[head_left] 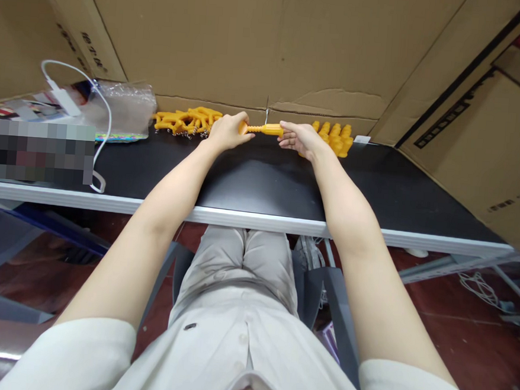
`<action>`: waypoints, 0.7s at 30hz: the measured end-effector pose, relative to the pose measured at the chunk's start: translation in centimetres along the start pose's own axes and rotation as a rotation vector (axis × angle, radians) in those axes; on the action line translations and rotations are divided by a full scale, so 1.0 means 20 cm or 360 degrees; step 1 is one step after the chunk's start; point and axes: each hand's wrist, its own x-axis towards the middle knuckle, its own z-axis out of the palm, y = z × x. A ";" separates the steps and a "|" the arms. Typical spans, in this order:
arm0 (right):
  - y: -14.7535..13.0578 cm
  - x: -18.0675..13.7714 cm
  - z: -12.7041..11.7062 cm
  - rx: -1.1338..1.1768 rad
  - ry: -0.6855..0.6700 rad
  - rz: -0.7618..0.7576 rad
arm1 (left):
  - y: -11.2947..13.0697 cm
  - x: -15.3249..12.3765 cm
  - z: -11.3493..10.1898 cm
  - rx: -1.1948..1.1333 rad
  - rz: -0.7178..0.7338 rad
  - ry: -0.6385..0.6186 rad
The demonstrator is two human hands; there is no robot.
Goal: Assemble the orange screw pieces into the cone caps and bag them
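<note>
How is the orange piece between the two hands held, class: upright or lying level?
Level. The orange piece runs sideways above the table, left hand gripping one end, right hand the other.

Both arms stretched forward; left hand point(227, 132) fisted, right hand point(298, 139) pinching, hands near together.

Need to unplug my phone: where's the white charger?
In the head view, the white charger lies far left on the black table, beside the clear plastic bag.
</note>
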 end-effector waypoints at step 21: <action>0.19 0.09 -0.05 -0.2377 0.0135 -0.0515 | -0.05 0.01 0.04 -0.0106 0.0146 -0.0089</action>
